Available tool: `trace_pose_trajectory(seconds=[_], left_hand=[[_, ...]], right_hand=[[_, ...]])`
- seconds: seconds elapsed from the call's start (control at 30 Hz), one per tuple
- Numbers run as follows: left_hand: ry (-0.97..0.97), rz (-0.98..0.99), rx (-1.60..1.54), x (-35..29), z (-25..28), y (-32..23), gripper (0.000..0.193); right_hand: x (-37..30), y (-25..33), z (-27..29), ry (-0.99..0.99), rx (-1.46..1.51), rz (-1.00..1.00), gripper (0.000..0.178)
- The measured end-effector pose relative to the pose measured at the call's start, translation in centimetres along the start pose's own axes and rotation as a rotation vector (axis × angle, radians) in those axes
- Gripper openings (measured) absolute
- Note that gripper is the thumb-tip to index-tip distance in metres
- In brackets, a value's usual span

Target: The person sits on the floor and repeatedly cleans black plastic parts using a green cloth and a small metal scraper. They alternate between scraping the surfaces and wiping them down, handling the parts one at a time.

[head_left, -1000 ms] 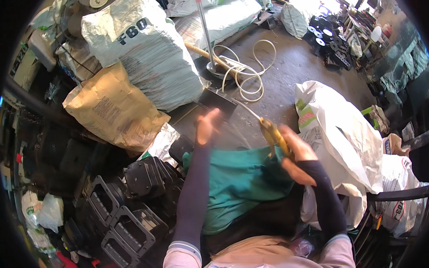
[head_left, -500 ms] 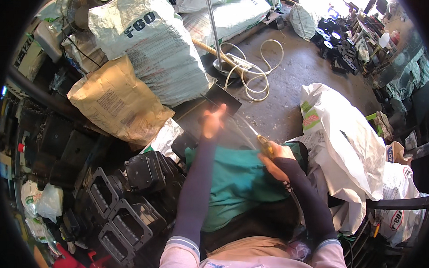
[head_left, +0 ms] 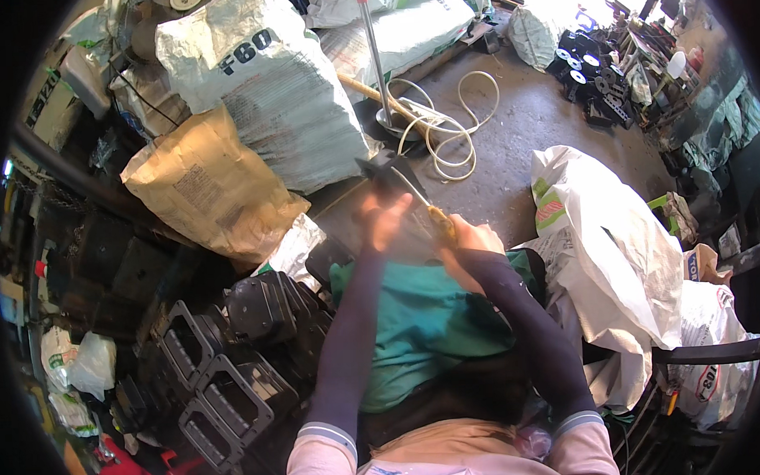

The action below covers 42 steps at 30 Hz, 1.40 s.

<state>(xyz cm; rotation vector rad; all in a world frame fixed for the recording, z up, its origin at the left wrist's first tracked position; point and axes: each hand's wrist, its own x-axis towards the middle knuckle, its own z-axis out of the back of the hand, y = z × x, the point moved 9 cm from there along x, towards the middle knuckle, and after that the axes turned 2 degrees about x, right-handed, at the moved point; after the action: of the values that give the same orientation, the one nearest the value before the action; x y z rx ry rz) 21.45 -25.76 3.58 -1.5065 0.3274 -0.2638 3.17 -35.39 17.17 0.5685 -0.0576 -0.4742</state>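
Observation:
My left hand (head_left: pixel 385 223), blurred by motion, is closed round the near end of a dark, flat-sided part (head_left: pixel 388 172) held out over the floor. In my right hand (head_left: pixel 475 237) is a screwdriver (head_left: pixel 441 223) with a yellow handle, its long metal shaft pointing up and left. The shaft's tip lies at or over the dark part; contact cannot be made out. A green cloth (head_left: pixel 424 307) covers my lap below both hands. Left of my lap, black housings with rectangular openings (head_left: pixel 228 398) are piled together.
Large white sacks (head_left: pixel 258 99) and a brown paper bag (head_left: pixel 215 185) stand ahead on the left. A pale hose (head_left: pixel 475 129) lies coiled on the floor. To the right a crumpled white sack (head_left: pixel 602 255) leans beside a dark curved rail (head_left: pixel 710 351). Black parts (head_left: pixel 592 79) are heaped far right.
The dark part has turned and drawn slightly left and down with my left hand. My right hand has moved up and left, carrying the screwdriver closer to the part.

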Motion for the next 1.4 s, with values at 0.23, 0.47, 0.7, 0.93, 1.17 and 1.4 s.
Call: trace_pose_trajectory(seconds=[0.23,0.47,0.7,0.93,1.17,1.4], left_hand=[[-0.077,-0.105,0.088,-0.5,-0.2,-1.7,0.074],[-0.07,-0.096,0.527,-1.0,-0.9,-1.5,0.079],[-0.201,0.028,0.221,-0.8,0.8,-1.9,0.08],[-0.236,0.193,-0.206,1.0,1.7,2.3,0.066],[-0.048,0.39,-0.656,0.8,0.2,3.8,0.038],[-0.048,0.386,-0.912,-0.2,-0.4,1.2,0.036]], right_hand=[[-1.6,-1.6,-1.1,0.134,-0.101,-0.116,0.024],[-0.7,-1.8,-1.9,0.187,-0.128,-0.093,0.027],[-3.2,-4.9,-2.7,0.132,0.013,-0.183,0.035],[-3.5,-4.8,-3.8,0.061,0.037,-0.167,0.036],[-3.3,-6.9,-6.5,0.128,-0.018,-0.238,0.034],[-2.6,-7.4,-7.0,0.097,0.032,-0.236,0.034]])
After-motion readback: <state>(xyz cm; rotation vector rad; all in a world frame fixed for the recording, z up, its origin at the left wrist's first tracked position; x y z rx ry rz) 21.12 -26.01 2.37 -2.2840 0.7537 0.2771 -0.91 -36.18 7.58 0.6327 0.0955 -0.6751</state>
